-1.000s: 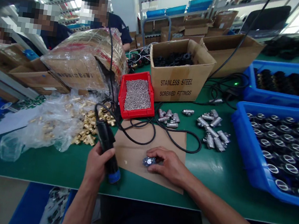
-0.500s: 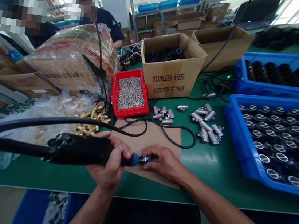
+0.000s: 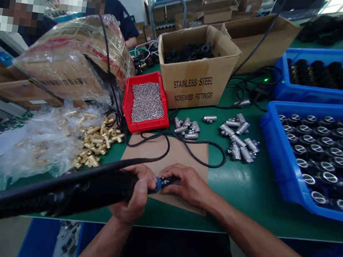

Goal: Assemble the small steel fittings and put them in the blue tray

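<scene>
My left hand (image 3: 134, 195) is wrapped round a black corded power tool (image 3: 100, 190), whose blue-collared front end points right. The fingers of my right hand (image 3: 186, 185) are closed on a small shiny metal fitting (image 3: 166, 181) at the tool's tip; the fingers hide part of it. Both hands are over a brown cardboard sheet (image 3: 196, 155) on the green table. Beyond the sheet lie loose silver metal fittings (image 3: 238, 139) in two groups. A red tray (image 3: 126, 110) of small metal pieces stands behind the sheet.
Brass fittings (image 3: 95, 143) and plastic bags (image 3: 53, 138) lie at left. Cardboard boxes (image 3: 193, 85) stand behind. Blue bins (image 3: 271, 137) of black parts are at right. A black cable (image 3: 225, 156) loops over the sheet. Two people (image 3: 118, 16) are across the table.
The rear of the tool and its cord have swung down and toward the camera. My left hand has shifted slightly right; my right hand stays nearly in place. The view has shifted a little.
</scene>
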Demonstrator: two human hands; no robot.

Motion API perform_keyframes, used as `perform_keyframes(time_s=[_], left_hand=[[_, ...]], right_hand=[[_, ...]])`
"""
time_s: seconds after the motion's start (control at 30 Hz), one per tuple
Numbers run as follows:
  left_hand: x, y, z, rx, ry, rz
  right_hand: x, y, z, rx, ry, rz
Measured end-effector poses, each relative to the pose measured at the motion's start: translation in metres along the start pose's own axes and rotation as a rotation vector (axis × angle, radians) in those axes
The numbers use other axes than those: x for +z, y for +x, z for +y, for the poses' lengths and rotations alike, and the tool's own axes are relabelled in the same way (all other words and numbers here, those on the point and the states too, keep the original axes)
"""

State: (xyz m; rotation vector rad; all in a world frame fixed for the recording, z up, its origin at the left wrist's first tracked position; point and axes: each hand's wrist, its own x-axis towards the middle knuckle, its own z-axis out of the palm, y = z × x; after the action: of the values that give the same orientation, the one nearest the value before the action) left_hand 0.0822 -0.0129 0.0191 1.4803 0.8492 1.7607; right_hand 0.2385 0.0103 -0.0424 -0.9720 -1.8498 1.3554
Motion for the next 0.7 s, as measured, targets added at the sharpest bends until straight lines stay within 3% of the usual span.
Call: perform_keyframes(time_s=[0.37,0.7], left_hand=[[0.0008,0.0061,0.0078,-0.072,-0.006,0.141],[0.0027,0.0065,0.0061,-0.063,-0.008,0.089]], right_hand=[[-0.001,0.0004,0.0041,0.012,0.011,0.001],[-0.0015,0.0011,0.0041,-0.001,0.001,0.0]])
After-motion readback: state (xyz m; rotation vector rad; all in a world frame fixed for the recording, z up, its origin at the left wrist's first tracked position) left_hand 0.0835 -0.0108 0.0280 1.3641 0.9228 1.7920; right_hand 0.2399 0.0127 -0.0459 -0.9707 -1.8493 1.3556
